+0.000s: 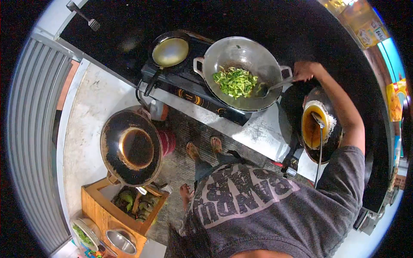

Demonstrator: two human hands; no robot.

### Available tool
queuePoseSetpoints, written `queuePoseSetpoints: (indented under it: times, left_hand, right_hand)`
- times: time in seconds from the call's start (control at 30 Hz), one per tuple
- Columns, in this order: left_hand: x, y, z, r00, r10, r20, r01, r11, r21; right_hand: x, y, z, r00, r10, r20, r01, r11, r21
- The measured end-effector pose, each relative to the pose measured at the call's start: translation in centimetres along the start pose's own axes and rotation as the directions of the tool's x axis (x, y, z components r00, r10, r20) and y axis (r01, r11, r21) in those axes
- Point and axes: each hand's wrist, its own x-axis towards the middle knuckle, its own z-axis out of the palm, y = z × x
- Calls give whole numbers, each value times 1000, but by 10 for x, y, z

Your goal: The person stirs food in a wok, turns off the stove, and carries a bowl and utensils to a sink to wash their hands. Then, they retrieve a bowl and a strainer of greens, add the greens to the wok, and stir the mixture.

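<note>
Far left: grey ribbed panel (32, 142), curved by the lens; upper left, a utensil (84, 16) with a slotted end sits by the dark surface's edge. Lower left corner, a white bowl (95, 230) with leafy greens (81, 236), next to a metal bowl (122, 243); above them a wooden frame (94, 202), dark green items (124, 200) visible inside its opening. Left of centre, large dark pan (111, 146), dark brown liquid (137, 146) pooled in the bottom, maroon object (167, 142) partly behind its right side. Upper middle, small frying pan (156, 41) with yellowish liquid (170, 52) on the left half of a black stove (187, 95), handle toward lower left. Left hand (186, 191) low in the centre, beside the grey shirt (266, 198), small and partly covered; can't tell how open it is or if it has anything. Feet (216, 145) on the floor just above. Chopped greens (234, 81) heaped in the big silver wok (258, 51), upper centre, on the stove's right half. Right hand (306, 71), at the wok's right handle, fingers curled closed round the spatula (279, 84), blade down inside the wok at the right edge of the heap. Right side, under the forearm, a blackened pan (334, 136) with orange-brown liquid (310, 129), ladle (321, 139) resting in it, handle pointing down the frame; far upper right, yellow packets (372, 34) along the edge
</note>
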Motion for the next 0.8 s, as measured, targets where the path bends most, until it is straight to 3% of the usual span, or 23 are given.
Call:
queuePoseSetpoints:
  times: [0.07, 0.13, 0.17, 0.2, 0.27, 0.3, 0.37, 0.4, 0.5, 0.6, 0.8]
  left_hand:
    - [5, -2, -2, 996, -66, -65, 69, 997, 47]
    - [15, -9, -5, 984, -124, -128, 136, 986, 94]
    - [20, -11, -6, 976, -152, -158, 172, 978, 118]
    - [22, -11, -6, 965, -181, -188, 209, 967, 144]
    - [17, -7, -3, 977, -148, -156, 173, 972, 158]
    - [15, -4, -2, 982, -131, -139, 153, 976, 158]
    - [11, 1, -2, 988, -106, -114, 124, 980, 157]
    - [10, 4, -2, 990, -99, -103, 114, 981, 157]
    - [8, 8, -3, 993, -77, -85, 90, 983, 160]
    - [7, 9, -3, 996, -55, -71, 66, 985, 162]
    - [-6, 14, 2, 991, -78, -107, 92, 986, 137]
  right_hand:
    - [-11, -26, 22, 997, -77, -2, 75, 965, 252]
    - [-1, -44, 49, 991, -122, -64, 133, 967, 217]
    - [29, -33, 80, 906, -269, -328, 329, 934, 143]
    - [60, -22, 112, 733, -398, -552, 488, 873, 19]
    - [67, -38, 129, 859, -269, -437, 412, 868, 277]
    - [53, -46, 134, 701, -347, -623, 608, 747, 268]
    - [27, -59, 117, 929, -186, -320, 363, 623, 693]
    - [18, -61, 114, 983, -140, -121, 177, 520, 836]
    - [1, -62, 113, 970, -181, -164, 197, 186, 963]
    - [13, -64, 109, 965, -135, -227, 252, 213, 944]
    - [58, -82, 106, 904, -1, -428, 425, 117, 898]
